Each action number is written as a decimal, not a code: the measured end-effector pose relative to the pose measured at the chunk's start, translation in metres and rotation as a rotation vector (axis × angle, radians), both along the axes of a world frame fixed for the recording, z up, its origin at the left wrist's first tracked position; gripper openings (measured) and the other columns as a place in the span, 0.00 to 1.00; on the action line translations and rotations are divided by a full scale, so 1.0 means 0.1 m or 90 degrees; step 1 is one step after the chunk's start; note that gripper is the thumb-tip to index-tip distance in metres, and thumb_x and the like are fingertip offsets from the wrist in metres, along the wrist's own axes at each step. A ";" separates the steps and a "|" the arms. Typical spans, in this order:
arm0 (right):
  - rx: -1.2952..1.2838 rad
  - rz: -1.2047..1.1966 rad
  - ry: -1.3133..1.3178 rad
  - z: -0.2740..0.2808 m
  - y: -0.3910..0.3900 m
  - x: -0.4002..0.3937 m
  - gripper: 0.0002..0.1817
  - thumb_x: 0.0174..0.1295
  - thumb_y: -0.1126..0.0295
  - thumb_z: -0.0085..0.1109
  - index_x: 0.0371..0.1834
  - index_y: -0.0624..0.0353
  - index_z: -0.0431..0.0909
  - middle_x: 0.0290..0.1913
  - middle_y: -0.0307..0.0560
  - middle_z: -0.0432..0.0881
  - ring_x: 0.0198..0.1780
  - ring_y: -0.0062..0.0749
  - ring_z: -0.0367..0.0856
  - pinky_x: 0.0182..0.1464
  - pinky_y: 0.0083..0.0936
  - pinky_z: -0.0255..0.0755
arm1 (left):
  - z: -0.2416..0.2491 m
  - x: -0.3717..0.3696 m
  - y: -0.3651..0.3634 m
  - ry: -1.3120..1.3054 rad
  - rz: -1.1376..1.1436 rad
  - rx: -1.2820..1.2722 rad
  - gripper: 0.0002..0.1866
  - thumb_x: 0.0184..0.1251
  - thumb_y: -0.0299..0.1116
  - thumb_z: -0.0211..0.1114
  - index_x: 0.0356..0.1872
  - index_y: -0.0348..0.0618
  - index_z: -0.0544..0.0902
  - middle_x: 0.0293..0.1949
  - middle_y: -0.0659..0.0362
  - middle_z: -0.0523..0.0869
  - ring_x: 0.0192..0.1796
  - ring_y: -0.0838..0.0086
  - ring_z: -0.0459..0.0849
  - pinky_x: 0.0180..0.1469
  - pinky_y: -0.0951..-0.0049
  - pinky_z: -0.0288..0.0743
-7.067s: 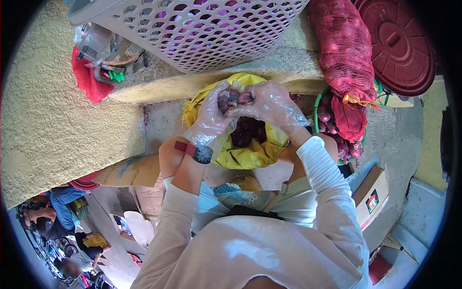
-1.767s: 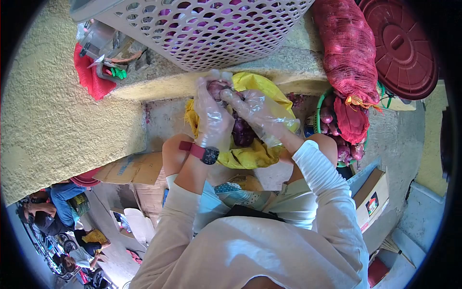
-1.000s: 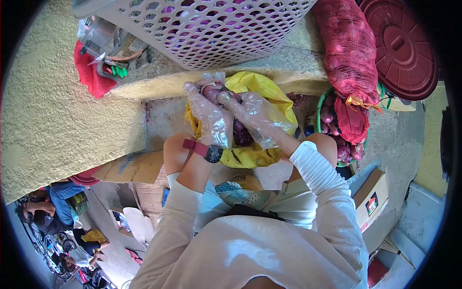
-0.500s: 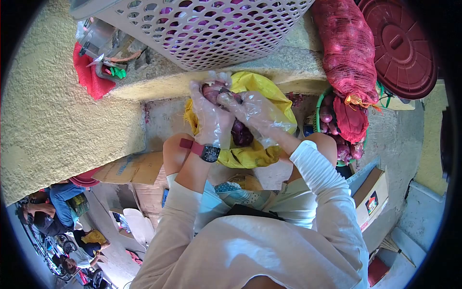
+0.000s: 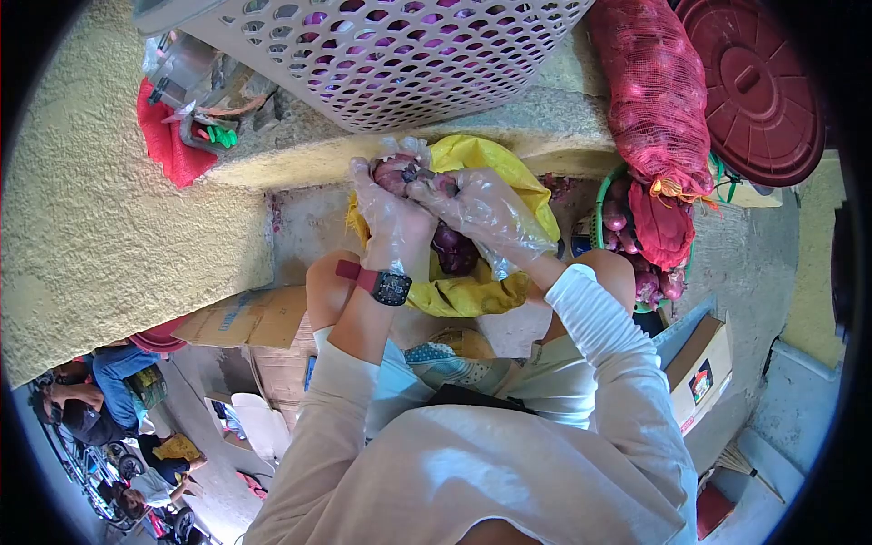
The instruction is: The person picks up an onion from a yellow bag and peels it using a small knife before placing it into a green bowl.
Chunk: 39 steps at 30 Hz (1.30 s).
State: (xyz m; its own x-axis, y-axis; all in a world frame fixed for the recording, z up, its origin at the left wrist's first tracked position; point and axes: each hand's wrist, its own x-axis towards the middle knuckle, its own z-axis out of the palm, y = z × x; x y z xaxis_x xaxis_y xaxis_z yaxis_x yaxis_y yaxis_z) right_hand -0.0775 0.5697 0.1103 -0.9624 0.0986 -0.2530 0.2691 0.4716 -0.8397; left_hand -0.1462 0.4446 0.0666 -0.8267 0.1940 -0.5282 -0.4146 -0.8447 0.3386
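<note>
Fingers point(image 5: 377, 195) of the left hand point(image 5: 392, 218) wrapped round a red onion point(image 5: 395, 171), fingers point(image 5: 434, 193) of the right hand point(image 5: 486, 213) pinched together on its top; both in thin clear gloves. Held raised, just above the open yellow bag point(image 5: 509, 168), close under the ledge point(image 5: 545, 123).

Mind the big white basket point(image 5: 391, 54) on the ledge right behind the knuckles: probably best to work low and clear of its wall. Leave the long red net sack point(image 5: 658, 91) and the round red lid point(image 5: 758, 82) to the right alone; well apart from the hands, nothing to gain there. Stay centred over the yellow bag, so that any loose skin should fall among the onions already in it and not onto the floor. Ignore the cardboard box point(image 5: 704, 368) by the right knee. Watch the green basket point(image 5: 599, 222) of onions just beside the right forearm; an elbow swung wide could tip it.

For the onion itself: cradle firmly with the left hand, without crushing, and pull with the right fingertips only, in short tugs. Expect slippery gloves on a dry skin, so pinch low on the flap rather than at its edge. Turn the bulb in the left palm instead of regripping with the right. Hold the wristwatch point(image 5: 389, 287) clear of the bag's rim.
</note>
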 end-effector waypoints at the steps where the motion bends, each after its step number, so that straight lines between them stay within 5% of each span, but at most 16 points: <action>1: 0.001 0.001 0.000 -0.02 0.00 0.00 0.40 0.64 0.33 0.63 0.30 0.70 0.85 0.20 0.60 0.80 0.22 0.50 0.75 0.32 0.41 0.71 | 0.03 0.00 -0.01 -0.024 -0.027 -0.007 0.28 0.82 0.60 0.45 0.44 0.44 0.80 0.43 0.51 0.87 0.47 0.59 0.84 0.54 0.58 0.80; 4: 0.032 0.017 0.051 -0.21 -0.02 -0.01 0.39 0.65 0.34 0.62 0.29 0.70 0.85 0.21 0.63 0.79 0.23 0.55 0.73 0.33 0.43 0.72 | 0.12 -0.01 0.02 -0.025 -0.035 0.000 0.28 0.82 0.60 0.45 0.44 0.45 0.80 0.43 0.51 0.87 0.46 0.59 0.84 0.54 0.59 0.80; 9: -0.134 -0.175 -0.066 -0.08 -0.10 -0.01 0.40 0.64 0.31 0.60 0.30 0.67 0.85 0.21 0.62 0.76 0.23 0.51 0.71 0.34 0.42 0.71 | 0.09 -0.05 -0.03 -0.064 -0.027 0.005 0.28 0.83 0.60 0.44 0.45 0.43 0.80 0.44 0.50 0.86 0.46 0.58 0.84 0.54 0.57 0.80; 12: -0.021 -0.120 -0.022 -0.02 0.13 -0.09 0.39 0.63 0.31 0.61 0.30 0.66 0.86 0.20 0.59 0.76 0.23 0.49 0.69 0.34 0.41 0.70 | 0.04 -0.12 -0.10 -0.072 -0.025 0.010 0.29 0.83 0.60 0.44 0.48 0.41 0.79 0.45 0.49 0.86 0.46 0.57 0.84 0.54 0.56 0.81; 13: 0.041 -0.056 -0.033 0.09 0.18 -0.09 0.30 0.71 0.42 0.61 0.39 0.66 0.86 0.25 0.44 0.82 0.28 0.28 0.77 0.35 0.32 0.71 | 0.03 -0.14 -0.12 -0.061 -0.033 0.012 0.30 0.83 0.60 0.45 0.49 0.40 0.79 0.45 0.49 0.86 0.47 0.57 0.84 0.54 0.55 0.82; 14: 0.041 -0.058 -0.032 0.08 0.24 -0.09 0.30 0.71 0.42 0.61 0.39 0.66 0.86 0.25 0.44 0.82 0.28 0.28 0.77 0.35 0.32 0.71 | 0.01 -0.16 -0.14 -0.060 -0.035 0.011 0.30 0.83 0.60 0.45 0.49 0.40 0.79 0.45 0.49 0.86 0.47 0.57 0.84 0.54 0.55 0.82; 16: 0.197 0.103 0.016 0.00 0.36 -0.10 0.29 0.72 0.42 0.58 0.43 0.63 0.87 0.29 0.54 0.87 0.30 0.43 0.84 0.39 0.36 0.75 | 0.09 -0.17 -0.15 -0.127 -0.052 0.002 0.30 0.82 0.60 0.47 0.50 0.39 0.78 0.45 0.48 0.85 0.46 0.57 0.84 0.55 0.54 0.83; 17: 0.196 0.104 0.015 -0.09 0.41 -0.09 0.29 0.72 0.42 0.58 0.43 0.63 0.87 0.29 0.54 0.87 0.30 0.43 0.84 0.39 0.36 0.75 | 0.06 -0.18 -0.18 -0.128 -0.051 0.001 0.30 0.82 0.60 0.47 0.50 0.39 0.78 0.45 0.48 0.85 0.46 0.57 0.84 0.55 0.54 0.83; 19: 0.130 0.074 0.128 -0.21 0.46 -0.08 0.36 0.66 0.33 0.58 0.32 0.62 0.87 0.29 0.65 0.84 0.34 0.61 0.84 0.39 0.49 0.76 | 0.01 -0.25 -0.24 -0.141 -0.026 0.039 0.29 0.82 0.60 0.49 0.50 0.39 0.78 0.45 0.49 0.85 0.47 0.57 0.84 0.56 0.51 0.84; 23: 0.132 0.060 0.088 -0.17 0.55 0.01 0.35 0.68 0.34 0.57 0.31 0.61 0.87 0.28 0.64 0.84 0.34 0.61 0.84 0.39 0.48 0.77 | -0.04 -0.27 -0.31 -0.137 -0.016 0.057 0.25 0.83 0.51 0.52 0.55 0.33 0.75 0.50 0.44 0.83 0.54 0.51 0.83 0.60 0.47 0.83; 26: 0.286 0.143 0.075 -0.09 0.57 0.03 0.36 0.67 0.33 0.58 0.30 0.61 0.86 0.27 0.63 0.84 0.34 0.60 0.84 0.40 0.47 0.77 | -0.04 -0.26 -0.32 -0.115 -0.028 0.011 0.24 0.83 0.49 0.52 0.55 0.32 0.75 0.53 0.42 0.82 0.57 0.50 0.82 0.61 0.47 0.82; 32: 0.217 0.127 -0.044 -0.03 0.53 -0.03 0.37 0.62 0.32 0.64 0.40 0.63 0.85 0.32 0.62 0.86 0.35 0.54 0.87 0.40 0.43 0.77 | 0.08 -0.20 -0.27 -0.106 -0.108 0.098 0.23 0.85 0.45 0.51 0.62 0.32 0.74 0.59 0.40 0.80 0.63 0.47 0.80 0.66 0.44 0.78; 34: 0.084 0.021 0.057 -0.15 0.47 -0.05 0.36 0.62 0.36 0.69 0.46 0.65 0.84 0.31 0.60 0.86 0.33 0.46 0.86 0.41 0.38 0.77 | 0.06 -0.19 -0.26 -0.022 -0.173 0.079 0.22 0.84 0.44 0.53 0.64 0.35 0.74 0.59 0.42 0.81 0.65 0.49 0.79 0.68 0.43 0.75; 39: -0.004 -0.028 -0.007 0.03 0.38 -0.09 0.33 0.59 0.47 0.77 0.52 0.66 0.81 0.36 0.47 0.86 0.38 0.29 0.82 0.45 0.29 0.76 | -0.05 -0.13 -0.20 0.142 -0.222 0.005 0.20 0.82 0.42 0.59 0.63 0.38 0.76 0.57 0.47 0.82 0.62 0.58 0.81 0.66 0.49 0.78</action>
